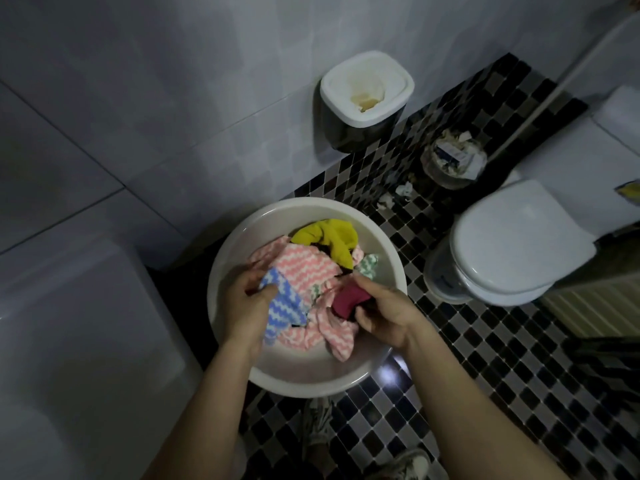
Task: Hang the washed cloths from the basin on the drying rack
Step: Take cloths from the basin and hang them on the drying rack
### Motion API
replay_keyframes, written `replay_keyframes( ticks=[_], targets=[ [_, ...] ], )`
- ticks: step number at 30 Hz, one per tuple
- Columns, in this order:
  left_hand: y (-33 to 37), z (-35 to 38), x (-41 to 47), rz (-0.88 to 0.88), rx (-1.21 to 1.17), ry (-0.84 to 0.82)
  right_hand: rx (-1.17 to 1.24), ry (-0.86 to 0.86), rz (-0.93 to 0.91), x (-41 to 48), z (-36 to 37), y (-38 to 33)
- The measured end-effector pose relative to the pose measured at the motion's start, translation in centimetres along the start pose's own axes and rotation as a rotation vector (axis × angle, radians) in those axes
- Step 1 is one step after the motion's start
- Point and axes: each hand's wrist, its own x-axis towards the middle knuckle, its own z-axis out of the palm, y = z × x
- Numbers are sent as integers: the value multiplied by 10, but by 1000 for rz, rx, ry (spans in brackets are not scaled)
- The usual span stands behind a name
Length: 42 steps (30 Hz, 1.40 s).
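Note:
A round white basin (239, 237) stands on the checkered floor and holds several damp cloths. My left hand (244, 304) pinches a blue-and-white zigzag cloth (285, 306) at the basin's left side. My right hand (386, 311) grips a dark red cloth (348, 299) on the right. Under both lies a pink-and-white zigzag cloth (304, 268). A yellow cloth (332, 239) is bunched at the far side, with a green-and-white cloth (367, 265) beside it. No drying rack is in view.
A white toilet (519, 247) with its lid down stands to the right. A wall-mounted white-topped bin (365, 98) hangs beyond the basin, and a full wastebasket (453, 161) sits near it with paper scraps (403, 190) on the floor. A white fixture (69, 341) fills the left. My shoes (317, 420) are below the basin.

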Motion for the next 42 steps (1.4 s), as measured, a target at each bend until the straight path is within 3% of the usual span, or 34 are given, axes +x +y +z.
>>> replay_keyframes(
  ticks=[4, 7, 10, 12, 14, 18, 20, 24, 27, 29, 33, 35, 39, 42],
  targets=[
    [26, 11, -20, 90, -58, -92, 14, 26, -59, -20, 6, -11],
    [42, 19, -40, 220, -43, -301, 21, 32, -113, -31, 11, -17],
    [43, 31, -55, 396, 290, -477, -42, 12, -145, -40, 18, -19],
    [43, 37, -57, 536, 482, -414, -99, -18, -153, -46, 20, -19],
    [45, 38, -55, 585, 530, -335, -129, -80, -150, -53, 17, -20],
    [57, 32, -52, 386, 329, -424, -289, -204, -132, -67, 7, -27],
    [66, 27, -53, 371, 321, -396, -437, -166, -196, -73, 6, -31],
    [80, 19, -57, 552, 494, -319, -665, -72, -351, -84, 11, -38],
    [81, 14, -56, 580, 556, -322, -797, -65, -423, -96, 15, -41],
    [81, 9, -48, 466, 469, -265, -667, -88, -463, -104, 17, -43],
    [97, -6, -44, 22, -156, -299, -133, -1, -413, -114, 24, -48],
    [107, -12, -46, -73, -332, -400, 29, 5, -366, -118, 25, -49],
    [120, -13, -53, -214, -648, -528, 392, -201, -323, -128, 24, -49],
    [131, -13, -66, -191, -801, -581, 358, -290, -375, -138, 25, -50]
  ],
)
